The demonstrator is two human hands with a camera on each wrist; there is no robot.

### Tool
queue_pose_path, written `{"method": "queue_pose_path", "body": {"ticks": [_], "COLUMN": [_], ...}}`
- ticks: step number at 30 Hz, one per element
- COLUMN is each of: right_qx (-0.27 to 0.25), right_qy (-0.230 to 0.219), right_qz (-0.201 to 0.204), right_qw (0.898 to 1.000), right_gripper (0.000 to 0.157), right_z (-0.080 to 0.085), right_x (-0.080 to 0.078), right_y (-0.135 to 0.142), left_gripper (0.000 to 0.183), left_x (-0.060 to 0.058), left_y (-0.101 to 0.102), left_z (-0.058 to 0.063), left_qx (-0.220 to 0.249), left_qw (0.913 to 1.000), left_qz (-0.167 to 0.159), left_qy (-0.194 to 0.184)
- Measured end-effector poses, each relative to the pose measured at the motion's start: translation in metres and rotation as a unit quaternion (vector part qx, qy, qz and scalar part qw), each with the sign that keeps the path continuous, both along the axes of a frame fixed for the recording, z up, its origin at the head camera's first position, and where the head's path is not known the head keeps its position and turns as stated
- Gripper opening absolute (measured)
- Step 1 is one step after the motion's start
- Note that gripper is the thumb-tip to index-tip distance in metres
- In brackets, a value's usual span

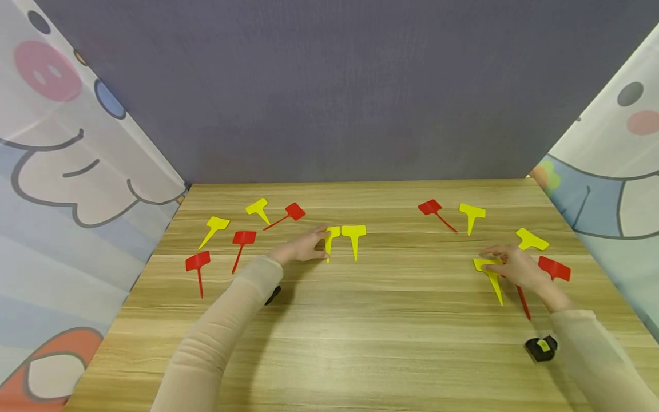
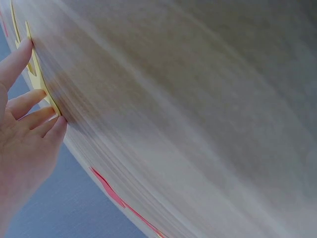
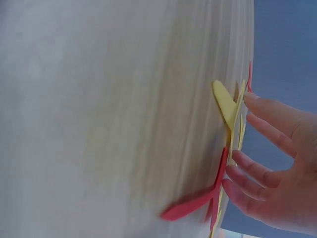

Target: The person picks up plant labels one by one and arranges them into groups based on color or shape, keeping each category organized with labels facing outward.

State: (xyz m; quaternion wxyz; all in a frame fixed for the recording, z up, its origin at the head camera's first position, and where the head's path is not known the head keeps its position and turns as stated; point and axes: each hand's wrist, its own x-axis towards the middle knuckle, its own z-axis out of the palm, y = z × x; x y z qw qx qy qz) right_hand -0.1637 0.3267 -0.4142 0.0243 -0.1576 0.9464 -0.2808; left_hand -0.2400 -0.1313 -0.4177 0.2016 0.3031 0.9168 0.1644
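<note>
In the head view my left hand [image 1: 304,245] spans a yellow T-shaped plant label [image 1: 334,232] on the wooden table, thumb by the stem and fingers at the head. The left wrist view shows thumb and fingertips gripping the edges of this label [image 2: 37,82]. A second yellow plant label [image 1: 354,232] lies just right of it, the heads side by side. Over at the right, my right hand [image 1: 517,268] hovers low with loosely extended fingers by another yellow label [image 1: 495,283]. Beneath that hand a red label's stem [image 1: 523,302] shows; its head is hidden.
Red labels [image 1: 198,261] and yellow labels [image 1: 217,222] are scattered on the left. Farther right lie a red label [image 1: 430,207] and yellow labels [image 1: 472,212]. A grey panel [image 1: 360,91] stands behind the wooden table [image 1: 391,343]; printed curtains [image 1: 46,189] flank it.
</note>
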Motion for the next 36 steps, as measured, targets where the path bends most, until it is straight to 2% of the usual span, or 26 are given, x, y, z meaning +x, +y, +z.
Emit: {"method": "queue_pose_path", "body": {"ticks": [11,23,32,36], "right_qx": [0.010,0.023,-0.008,0.006], "right_qy": [0.005,-0.031,-0.039,-0.061], "right_qz": [-0.002,-0.038,-0.030,-0.039], "right_qw": [1.000,0.999,0.999,0.997], "right_gripper": [0.036,0.038,0.035,0.039], "right_z": [-0.0052,-0.0056,-0.0092,-0.0055], "right_x": [-0.0042,-0.0062,-0.0083,-0.0073], "right_y": [0.0001,-0.0006,0.0055,0.0017], "left_gripper": [0.065,0.065,0.065,0.065], "left_x": [0.0004,0.0002,0.0005,0.0006], "left_y": [0.0001,0.0004,0.0006,0.0006], "left_z": [-0.0007,-0.0002,0.0007,0.0006], "left_qx": [-0.003,-0.006,-0.007,-0.008], "left_qw": [1.0000,1.0000,1.0000,1.0000], "left_qz": [0.001,0.002,0.003,0.003], "left_qy": [0.007,0.001,0.002,0.000]}}
